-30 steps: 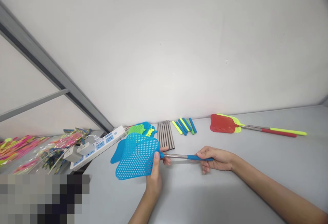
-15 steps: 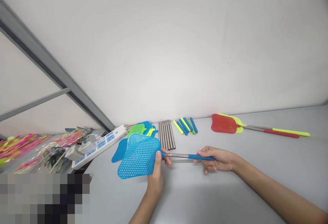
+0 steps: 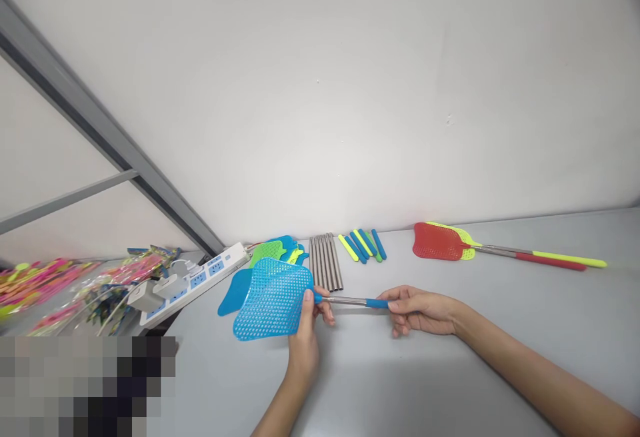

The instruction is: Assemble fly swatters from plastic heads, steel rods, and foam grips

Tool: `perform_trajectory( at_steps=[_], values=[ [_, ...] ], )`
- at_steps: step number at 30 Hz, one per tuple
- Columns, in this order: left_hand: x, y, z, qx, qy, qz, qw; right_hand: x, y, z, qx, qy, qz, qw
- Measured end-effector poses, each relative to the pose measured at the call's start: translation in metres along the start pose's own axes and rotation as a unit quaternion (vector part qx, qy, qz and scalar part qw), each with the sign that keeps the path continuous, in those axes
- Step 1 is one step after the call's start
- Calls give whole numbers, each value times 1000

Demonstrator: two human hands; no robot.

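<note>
A blue fly swatter [image 3: 274, 298] is held level above the table, its mesh head on the left and its metal rod running right. My left hand [image 3: 306, 330] is closed round its neck, thumb on top. At the other end, my right hand [image 3: 417, 310] is closed on the blue handle grip [image 3: 377, 304], thumb over it. The grip's far end is hidden in that hand. Behind the swatter lie several metal rods [image 3: 326, 262] side by side. To their right are several blue, yellow and green handle grips [image 3: 363, 246].
Loose swatter heads [image 3: 267, 252] lie behind the held one. A red fly swatter [image 3: 440, 242] overlaps a yellow one [image 3: 570, 258] on the right. A power strip [image 3: 200, 282] with plugs stands at left, beside bagged colourful items [image 3: 135, 270]. A wall [image 3: 350, 104] rises behind.
My right hand has shifted slightly left, and the handle end that stuck out across its fingers is now hidden. The swatter head has tilted a little and moved slightly up and right.
</note>
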State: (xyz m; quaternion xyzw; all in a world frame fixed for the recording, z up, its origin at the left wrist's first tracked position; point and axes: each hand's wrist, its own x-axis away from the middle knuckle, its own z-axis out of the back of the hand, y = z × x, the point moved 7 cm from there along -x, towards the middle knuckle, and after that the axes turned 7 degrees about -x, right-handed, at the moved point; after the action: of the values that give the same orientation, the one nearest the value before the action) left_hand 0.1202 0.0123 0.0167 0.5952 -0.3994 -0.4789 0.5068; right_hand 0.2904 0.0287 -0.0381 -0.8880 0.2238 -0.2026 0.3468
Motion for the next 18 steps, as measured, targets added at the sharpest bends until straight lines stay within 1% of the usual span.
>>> perform_trajectory(
  at_steps=[3,7,10,18],
  values=[
    [0,1,0,-1,5,-5,1000,0,1,-1,21,7,-7,1000],
    [1,4,2,-7,14,-18,1000,2,-2,-5,38,22,0,999],
    [1,5,1,-13,11,-15,1000,2,-3,-6,49,27,0,998],
    [2,5,0,-18,5,-15,1000,2,-3,-4,33,36,1,999]
  ],
)
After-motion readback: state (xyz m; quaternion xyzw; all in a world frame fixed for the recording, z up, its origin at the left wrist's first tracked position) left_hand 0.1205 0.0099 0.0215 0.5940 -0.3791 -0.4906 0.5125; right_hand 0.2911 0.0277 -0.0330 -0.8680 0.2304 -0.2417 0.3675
